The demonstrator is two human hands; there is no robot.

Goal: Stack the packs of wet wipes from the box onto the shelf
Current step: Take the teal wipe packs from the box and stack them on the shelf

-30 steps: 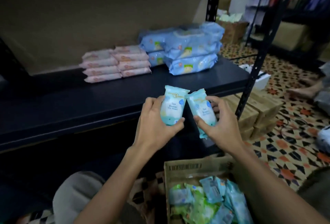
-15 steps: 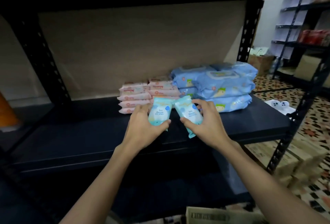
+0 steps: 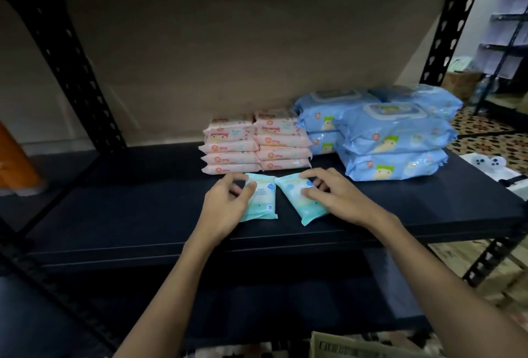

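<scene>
Packs (image 3: 261,200) flat, long axes front-to-back

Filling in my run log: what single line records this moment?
left hand grips left teal wipes pack | right hand grips right teal wipes pack | both packs lying on shelf

Two small packs lie flat on the shelf (image 3: 114,214) at the middle of the frame, side by side: the left pack (image 3: 261,203) under the left hand (image 3: 228,203), the right pack (image 3: 300,200) under the right hand (image 3: 337,194). Just behind them stand two stacks of flat packs (image 3: 257,143). To the right, large packs (image 3: 391,140) are piled. A box (image 3: 357,347) edge shows at the bottom right.
</scene>
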